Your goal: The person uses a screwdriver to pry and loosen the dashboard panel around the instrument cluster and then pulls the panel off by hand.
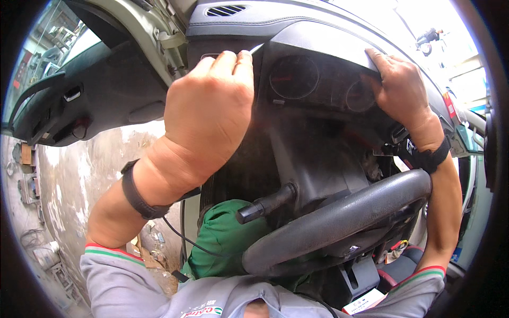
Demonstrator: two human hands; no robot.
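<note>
My left hand (209, 108) is raised at the left end of the instrument cluster hood (323, 42). Its fingers are curled closed, and the back of the hand hides what they hold. A thin pale edge (257, 49) shows just past the fingertips, against the dashboard trim. My right hand (400, 87) grips the hood's right end, fingers over the top and thumb tucked beneath, in front of the gauges. Under the hood sits the instrument cluster (294, 78) with round dials.
Below the cluster are the steering column cover (313, 153), a stalk (266, 204) and the black steering wheel (339, 220), close to my right forearm. An open car door (90, 95) stands to the left above a stained floor (79, 185). A cable hangs near my left wrist.
</note>
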